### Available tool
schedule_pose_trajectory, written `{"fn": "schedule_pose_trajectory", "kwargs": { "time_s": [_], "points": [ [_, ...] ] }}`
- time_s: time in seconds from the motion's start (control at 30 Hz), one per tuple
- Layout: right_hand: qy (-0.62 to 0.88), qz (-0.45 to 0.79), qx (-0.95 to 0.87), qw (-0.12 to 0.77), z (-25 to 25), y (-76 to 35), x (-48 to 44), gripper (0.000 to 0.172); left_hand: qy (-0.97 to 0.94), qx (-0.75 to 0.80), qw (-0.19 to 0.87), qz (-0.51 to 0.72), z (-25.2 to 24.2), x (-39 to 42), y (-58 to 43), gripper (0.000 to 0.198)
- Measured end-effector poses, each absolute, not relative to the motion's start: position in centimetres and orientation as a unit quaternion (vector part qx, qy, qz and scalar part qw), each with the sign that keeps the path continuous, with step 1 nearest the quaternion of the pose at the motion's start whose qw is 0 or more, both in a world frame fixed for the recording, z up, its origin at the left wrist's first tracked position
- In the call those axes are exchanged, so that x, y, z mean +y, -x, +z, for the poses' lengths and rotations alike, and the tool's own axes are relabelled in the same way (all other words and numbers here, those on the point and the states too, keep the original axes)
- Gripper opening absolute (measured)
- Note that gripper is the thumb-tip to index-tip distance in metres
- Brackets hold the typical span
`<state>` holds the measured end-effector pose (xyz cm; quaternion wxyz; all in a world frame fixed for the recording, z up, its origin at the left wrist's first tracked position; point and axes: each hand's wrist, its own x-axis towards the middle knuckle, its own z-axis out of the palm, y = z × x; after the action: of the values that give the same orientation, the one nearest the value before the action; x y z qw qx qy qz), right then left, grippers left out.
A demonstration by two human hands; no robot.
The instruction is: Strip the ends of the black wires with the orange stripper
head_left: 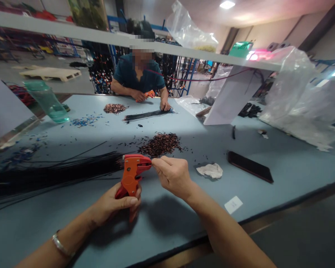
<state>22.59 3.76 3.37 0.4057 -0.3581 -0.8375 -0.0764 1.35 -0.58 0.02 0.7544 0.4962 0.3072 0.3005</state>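
The left hand [114, 201] clasps the orange wire stripper [130, 173] over the near tabletop [106, 134], right of the black wires [72, 167]; the right hand [173, 173] pinches closed at the tool's nose, contents hidden. Stripping seems underway; the next move calls for steady alignment.

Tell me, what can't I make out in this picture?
Head view: whether the right hand pinches anything; its own fingers hide that.
Head view: the left ends of the near wires, cut off by the left edge.
Head view: part of the left hand, hidden behind the tool.
Head view: the print on the card, too small and blurred to read.
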Motion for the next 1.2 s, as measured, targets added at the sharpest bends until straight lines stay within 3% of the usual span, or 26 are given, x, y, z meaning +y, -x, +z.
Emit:
{"fn": "schedule_pose_trajectory", "kwargs": {
  "time_s": [0.93,1.2],
  "points": [
    [0.37,-0.08,-0.793,0.478,1.7,-21.6,3.9,0.025,-0.433,0.367,0.741,0.358,-0.1,-1.4,-2.6,0.045],
    [0.378,-0.061,-0.783,0.49,1.6,-22.1,4.7,0.021,-0.409,0.294,0.755,0.42,0.3,-0.4,-1.5,0.031]
  ]
}}
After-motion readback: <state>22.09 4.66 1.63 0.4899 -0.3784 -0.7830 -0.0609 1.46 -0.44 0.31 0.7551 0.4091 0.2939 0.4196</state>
